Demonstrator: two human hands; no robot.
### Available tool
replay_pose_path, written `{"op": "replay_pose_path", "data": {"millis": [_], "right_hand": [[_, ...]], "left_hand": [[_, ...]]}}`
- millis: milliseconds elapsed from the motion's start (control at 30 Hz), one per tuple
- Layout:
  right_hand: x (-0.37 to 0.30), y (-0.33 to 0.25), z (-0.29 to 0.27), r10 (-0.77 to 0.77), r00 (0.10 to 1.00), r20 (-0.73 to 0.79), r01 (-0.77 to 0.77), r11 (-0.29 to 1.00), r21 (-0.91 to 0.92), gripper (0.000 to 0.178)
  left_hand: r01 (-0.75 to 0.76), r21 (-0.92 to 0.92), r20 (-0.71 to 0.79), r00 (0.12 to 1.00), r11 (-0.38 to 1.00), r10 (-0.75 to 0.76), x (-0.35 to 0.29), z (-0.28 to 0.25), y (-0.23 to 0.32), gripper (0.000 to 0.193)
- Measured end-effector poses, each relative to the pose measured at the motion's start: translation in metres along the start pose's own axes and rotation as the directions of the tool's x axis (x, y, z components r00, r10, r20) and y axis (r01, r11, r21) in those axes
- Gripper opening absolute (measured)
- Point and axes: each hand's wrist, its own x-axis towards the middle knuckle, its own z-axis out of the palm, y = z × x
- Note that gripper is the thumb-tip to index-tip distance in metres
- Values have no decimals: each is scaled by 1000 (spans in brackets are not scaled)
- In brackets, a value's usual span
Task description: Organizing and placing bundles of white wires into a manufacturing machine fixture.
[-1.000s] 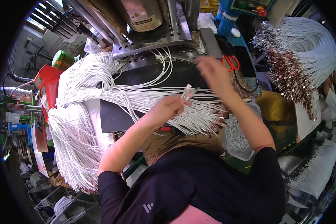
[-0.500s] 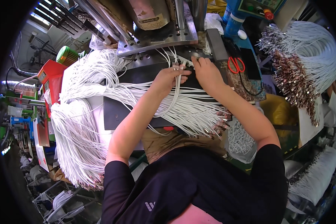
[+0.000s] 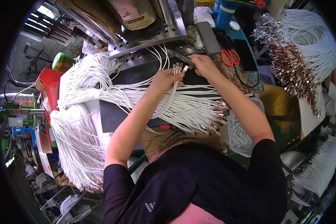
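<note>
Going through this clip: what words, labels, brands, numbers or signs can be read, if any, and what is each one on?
No wording or number can be read with certainty.
Tan label above the metal plate: print too small and blurred to read.
Black shirt: pale emblem of slanted bars, no readable letters.
White panel at far left: red marks, too small to read.

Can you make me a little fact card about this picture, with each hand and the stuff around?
Left hand: holding a few white cables with metal ends
Right hand: at the end of a metal strip; grip unclear
Near the hands: big cable bundle across a dark board
Right side: red-handled scissors
Far right: curved cable bunch
</note>
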Motion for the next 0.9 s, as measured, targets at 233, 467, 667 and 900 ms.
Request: {"op": "replay_pose_path", "data": {"millis": [233, 467, 667, 900], "right_hand": [[-5, -3, 1, -53, 999, -9, 52, 995, -83, 38], [-1, 9, -1, -102, 994, 24, 105, 955, -276, 37], [-11, 10, 9, -278, 961, -2, 249, 863, -440, 36], [6, 23, 5, -342, 936, 79, 350, 887, -300, 37]], "left_hand": [[43, 42, 20, 999, 998, -44, -1, 1, 4, 22], [16, 35, 65, 998, 999, -18, 3, 0, 5, 23], [67, -18, 40, 997, 998, -66, 1, 2, 12, 24], [50, -28, 45, 998, 998, -49, 8, 3, 5, 26]]}}
